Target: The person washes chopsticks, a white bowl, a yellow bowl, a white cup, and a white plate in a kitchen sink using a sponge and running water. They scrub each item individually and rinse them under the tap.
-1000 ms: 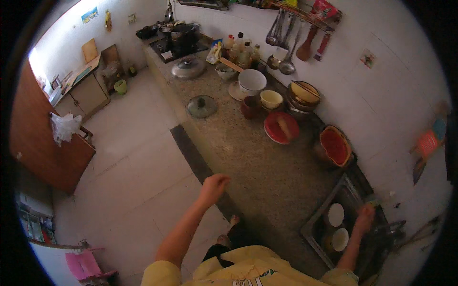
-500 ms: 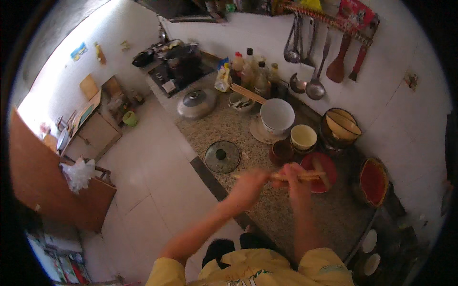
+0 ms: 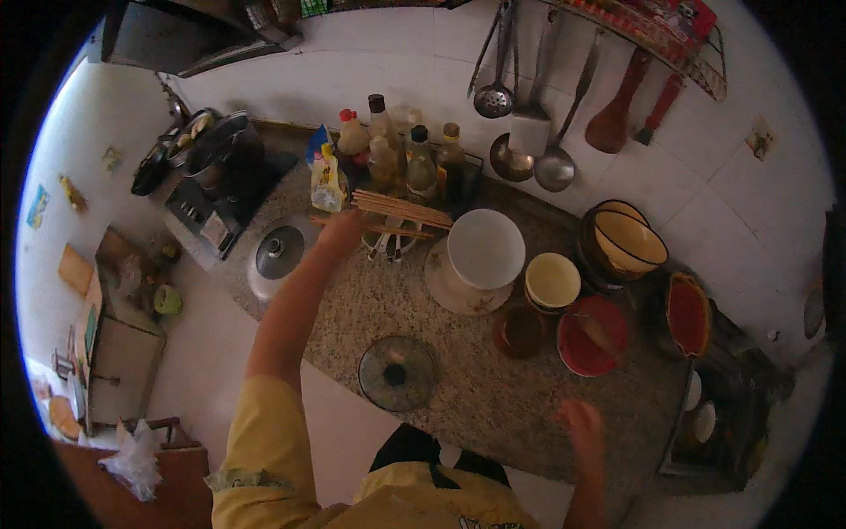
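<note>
Left hand point(image 3: 345, 231) is at the ends of the chopsticks point(image 3: 401, 210), left of the white bowl point(image 3: 486, 249), its grip too hidden to tell; the right hand point(image 3: 583, 421), seemingly empty, fingers loosely bent, is nearer the body than the bowl; speckled counter point(image 3: 480, 388) spreads around the bowl, pale floor point(image 3: 198, 344) to its left; the left hand is stretched far forward, the right held close; left of the bowl, spoons point(image 3: 384, 242) lie under the chopsticks, bottles point(image 3: 421, 166) beyond; right of it, a red plate point(image 3: 592, 335); a glass lid point(image 3: 397, 374) sits on its near side.
</note>
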`<action>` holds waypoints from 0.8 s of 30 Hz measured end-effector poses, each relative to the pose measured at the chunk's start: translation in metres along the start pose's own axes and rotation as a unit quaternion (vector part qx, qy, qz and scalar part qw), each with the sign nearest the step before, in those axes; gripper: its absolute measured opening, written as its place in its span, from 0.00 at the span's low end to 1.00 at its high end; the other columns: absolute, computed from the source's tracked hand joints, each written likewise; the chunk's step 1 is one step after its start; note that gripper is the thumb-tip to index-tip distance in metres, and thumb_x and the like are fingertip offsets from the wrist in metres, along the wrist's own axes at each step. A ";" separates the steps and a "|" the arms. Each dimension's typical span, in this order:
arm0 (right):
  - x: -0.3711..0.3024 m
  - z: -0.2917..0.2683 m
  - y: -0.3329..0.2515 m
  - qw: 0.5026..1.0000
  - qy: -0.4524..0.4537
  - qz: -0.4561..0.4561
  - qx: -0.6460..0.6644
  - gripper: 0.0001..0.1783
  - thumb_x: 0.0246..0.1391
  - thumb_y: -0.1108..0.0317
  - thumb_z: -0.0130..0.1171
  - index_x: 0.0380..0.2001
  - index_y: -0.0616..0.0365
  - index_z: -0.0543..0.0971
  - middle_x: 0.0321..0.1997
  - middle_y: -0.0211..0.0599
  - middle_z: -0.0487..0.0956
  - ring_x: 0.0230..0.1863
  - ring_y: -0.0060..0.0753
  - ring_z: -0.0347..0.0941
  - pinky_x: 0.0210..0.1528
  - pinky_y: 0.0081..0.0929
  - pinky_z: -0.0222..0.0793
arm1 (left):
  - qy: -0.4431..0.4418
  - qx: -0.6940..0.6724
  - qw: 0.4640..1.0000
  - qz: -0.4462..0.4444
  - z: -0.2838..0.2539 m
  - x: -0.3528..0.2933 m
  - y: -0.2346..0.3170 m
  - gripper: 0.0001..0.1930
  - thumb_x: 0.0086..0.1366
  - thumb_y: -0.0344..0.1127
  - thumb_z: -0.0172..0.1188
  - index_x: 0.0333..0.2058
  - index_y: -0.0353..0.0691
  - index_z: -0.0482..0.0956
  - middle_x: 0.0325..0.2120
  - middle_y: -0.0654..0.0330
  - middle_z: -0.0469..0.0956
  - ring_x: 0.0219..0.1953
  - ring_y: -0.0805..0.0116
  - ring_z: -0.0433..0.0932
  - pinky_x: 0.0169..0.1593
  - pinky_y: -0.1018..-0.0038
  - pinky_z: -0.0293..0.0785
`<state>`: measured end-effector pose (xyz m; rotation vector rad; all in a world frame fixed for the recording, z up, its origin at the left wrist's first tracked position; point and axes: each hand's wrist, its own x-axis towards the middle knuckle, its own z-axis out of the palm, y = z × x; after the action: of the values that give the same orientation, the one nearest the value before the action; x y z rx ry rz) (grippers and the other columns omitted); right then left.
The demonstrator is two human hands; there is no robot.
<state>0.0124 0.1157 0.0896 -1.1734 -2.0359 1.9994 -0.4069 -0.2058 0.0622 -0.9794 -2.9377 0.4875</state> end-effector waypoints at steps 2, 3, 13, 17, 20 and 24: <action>-0.009 0.004 0.008 0.999 0.036 -0.004 0.011 0.13 0.51 0.67 0.50 0.34 0.67 0.72 0.30 0.37 0.74 0.31 0.25 0.71 0.37 0.21 0.68 | 0.018 0.004 0.997 0.069 0.037 0.023 -0.004 0.14 0.51 0.26 0.51 0.38 0.43 0.70 0.39 0.57 0.68 0.41 0.59 0.70 0.39 0.65 0.69; -0.013 0.009 0.009 0.999 0.051 -0.005 0.016 0.13 0.51 0.67 0.50 0.34 0.67 0.72 0.30 0.37 0.74 0.30 0.25 0.71 0.37 0.21 0.68 | 0.018 -0.029 0.996 0.085 0.044 0.026 -0.004 0.16 0.49 0.26 0.53 0.39 0.44 0.70 0.39 0.57 0.68 0.42 0.59 0.68 0.40 0.65 0.68; -0.011 0.083 -0.013 0.952 -0.075 -0.152 -0.255 0.11 0.50 0.66 0.50 0.33 0.63 0.74 0.30 0.34 0.75 0.33 0.24 0.71 0.37 0.20 0.67 | 0.280 -0.323 0.904 0.009 -0.004 -0.051 0.015 0.13 0.43 0.22 0.54 0.31 0.42 0.76 0.36 0.57 0.68 0.41 0.57 0.67 0.43 0.63 0.65; -0.023 0.130 -0.017 0.950 -0.193 -0.123 -0.213 0.11 0.49 0.66 0.52 0.32 0.62 0.75 0.31 0.35 0.76 0.31 0.24 0.72 0.35 0.20 0.66 | 0.437 -0.315 0.842 0.022 -0.090 -0.205 0.015 0.12 0.42 0.24 0.56 0.30 0.41 0.75 0.31 0.59 0.70 0.33 0.60 0.68 0.34 0.69 0.65; -0.022 0.157 0.011 0.906 -0.308 -0.146 -0.252 0.11 0.49 0.67 0.52 0.32 0.62 0.75 0.30 0.34 0.76 0.31 0.23 0.72 0.35 0.20 0.66 | 0.502 -0.198 0.842 0.013 -0.179 -0.352 0.035 0.16 0.43 0.28 0.62 0.35 0.46 0.76 0.31 0.61 0.70 0.27 0.68 0.67 0.30 0.73 0.61; -0.052 0.223 0.026 0.772 -0.454 -0.283 -0.343 0.10 0.49 0.68 0.51 0.33 0.63 0.75 0.29 0.33 0.76 0.30 0.22 0.71 0.35 0.19 0.66 | 0.599 -0.139 0.757 -0.220 -0.265 -0.475 0.093 0.12 0.50 0.36 0.57 0.35 0.47 0.74 0.21 0.65 0.71 0.19 0.70 0.67 0.22 0.77 0.64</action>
<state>-0.0566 -0.1010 0.0554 0.6531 -3.1438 1.6178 0.0567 -0.3374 0.3299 -0.2920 -1.8858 -0.4725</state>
